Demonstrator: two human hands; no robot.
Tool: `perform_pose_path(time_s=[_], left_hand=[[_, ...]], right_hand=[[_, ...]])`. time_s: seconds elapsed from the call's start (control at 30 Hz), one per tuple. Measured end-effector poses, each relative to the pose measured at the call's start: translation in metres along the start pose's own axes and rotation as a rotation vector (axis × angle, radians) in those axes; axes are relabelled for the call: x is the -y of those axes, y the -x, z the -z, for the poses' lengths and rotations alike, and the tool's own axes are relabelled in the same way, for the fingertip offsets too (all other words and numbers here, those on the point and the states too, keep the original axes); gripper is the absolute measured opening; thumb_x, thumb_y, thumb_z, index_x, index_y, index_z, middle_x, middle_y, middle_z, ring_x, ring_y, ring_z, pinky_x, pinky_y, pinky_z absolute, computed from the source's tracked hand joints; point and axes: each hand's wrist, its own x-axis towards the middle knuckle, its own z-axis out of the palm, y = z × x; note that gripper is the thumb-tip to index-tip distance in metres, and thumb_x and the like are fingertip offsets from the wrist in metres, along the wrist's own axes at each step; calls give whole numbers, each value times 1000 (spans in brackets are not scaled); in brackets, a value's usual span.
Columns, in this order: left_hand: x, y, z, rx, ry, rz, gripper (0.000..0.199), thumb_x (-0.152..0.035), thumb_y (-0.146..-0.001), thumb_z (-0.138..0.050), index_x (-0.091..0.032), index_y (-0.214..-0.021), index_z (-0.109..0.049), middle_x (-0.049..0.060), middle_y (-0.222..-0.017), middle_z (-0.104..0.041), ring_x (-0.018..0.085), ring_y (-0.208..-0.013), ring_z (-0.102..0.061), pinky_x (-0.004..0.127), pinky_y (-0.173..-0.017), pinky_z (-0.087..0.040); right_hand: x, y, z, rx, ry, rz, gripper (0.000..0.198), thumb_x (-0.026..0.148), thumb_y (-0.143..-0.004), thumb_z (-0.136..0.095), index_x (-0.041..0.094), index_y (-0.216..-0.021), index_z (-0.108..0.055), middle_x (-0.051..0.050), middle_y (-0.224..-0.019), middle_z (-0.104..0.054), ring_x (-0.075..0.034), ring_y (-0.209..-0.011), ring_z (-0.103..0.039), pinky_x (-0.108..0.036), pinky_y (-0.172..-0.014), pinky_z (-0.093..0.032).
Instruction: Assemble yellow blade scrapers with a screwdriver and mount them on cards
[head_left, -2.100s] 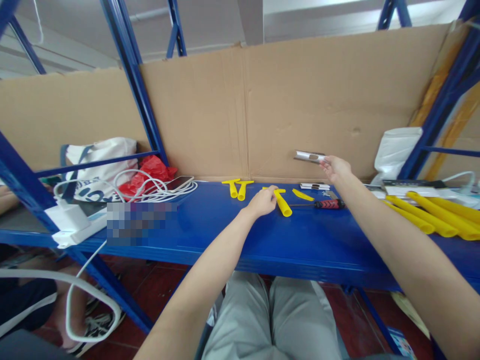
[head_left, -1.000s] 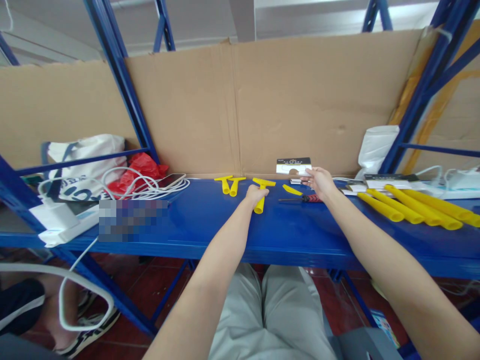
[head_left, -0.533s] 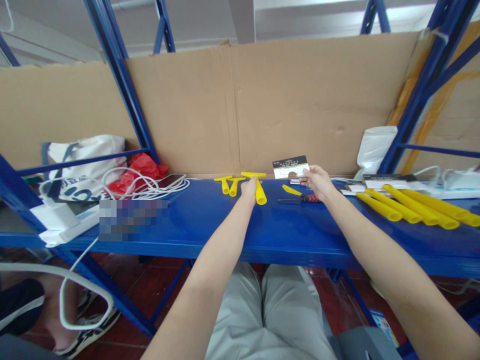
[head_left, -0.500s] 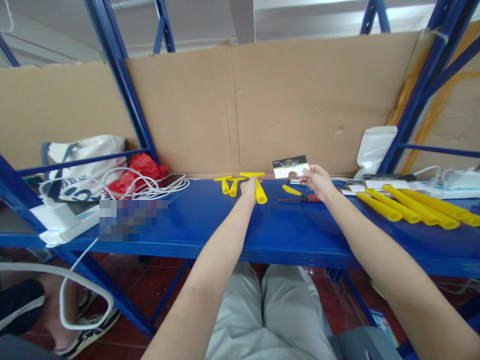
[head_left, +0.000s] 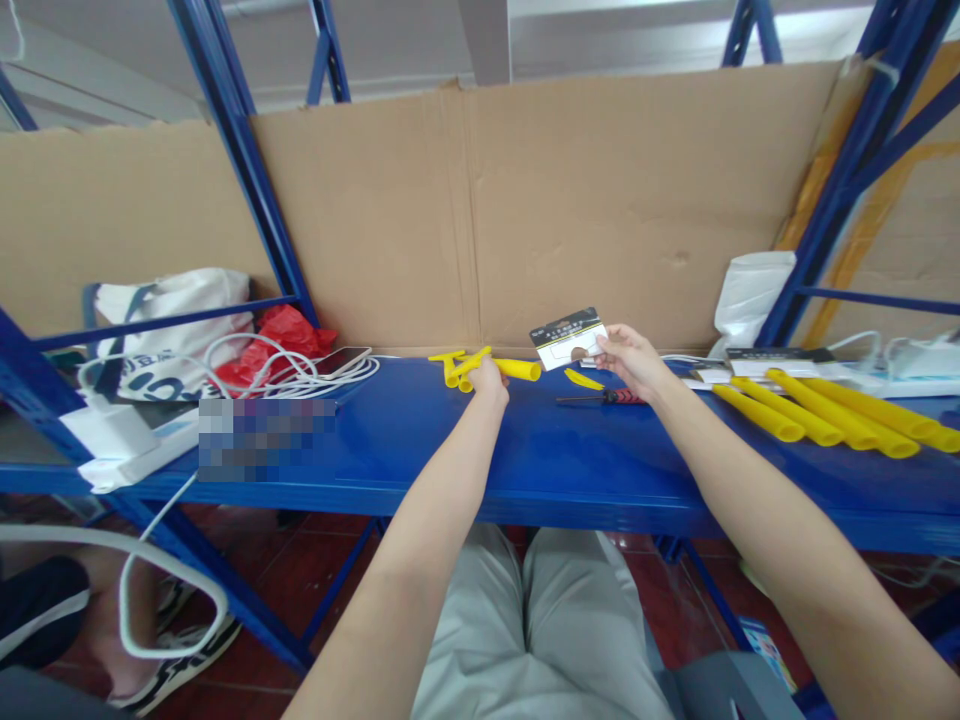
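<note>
My left hand [head_left: 489, 380] is closed around a yellow T-shaped scraper [head_left: 523, 370]. Its hollow handle end points right and its crossbar lies to the left of my fingers. Beside and partly behind it, more yellow T-shaped scrapers [head_left: 448, 366] rest on the blue shelf. My right hand [head_left: 628, 360] pinches the right edge of a black-and-white printed card [head_left: 566, 338], tilted and held above the shelf. Below the card lie a small yellow blade-like piece [head_left: 583, 379] and a screwdriver [head_left: 616, 397] with a red-and-black handle.
Several yellow tubular handles [head_left: 840, 415] lie at the right, near a stack of printed cards [head_left: 776, 354] and a white pouch [head_left: 752, 300]. White cables [head_left: 330, 372], a red bag [head_left: 289, 340] and a power strip [head_left: 142, 458] occupy the left. Cardboard [head_left: 600, 200] closes the back.
My left hand has turned the scraper from pointing toward me to lying sideways, and shifted slightly left. The card in my right hand has moved a little left and tilted.
</note>
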Motion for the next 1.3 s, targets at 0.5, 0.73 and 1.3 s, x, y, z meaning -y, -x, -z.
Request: perform_pose_path(time_s=[0.5, 0.73, 1.3], left_hand=[[4, 6, -7, 114, 211, 53, 11, -14, -86, -51, -16, -97, -51, -3, -61, -52, 9, -43, -51, 17, -42, -36], [5, 3, -7, 219, 226, 110, 14, -15, -86, -51, -18, -100, -51, -3, -61, -54, 7, -42, -50, 17, -43, -35], [9, -1, -9, 356, 220, 180, 10, -21, -83, -51, -15, -86, -58, 0, -56, -56, 8, -37, -47, 19, -40, -32]], right_hand=[[-16, 1, -7, 116, 23, -36, 27, 26, -67, -76, 19, -73, -51, 2, -63, -68, -8, -51, -61, -17, -53, -49], [-17, 2, -11, 62, 18, -16, 25, 25, -70, -74, 19, -74, -51, 3, -60, -66, -6, -47, -59, -16, -51, -48], [-14, 3, -12, 8, -1, 1, 27, 27, -65, -78, 18, -68, -52, 3, -60, -65, -6, -47, -59, -16, -52, -50]])
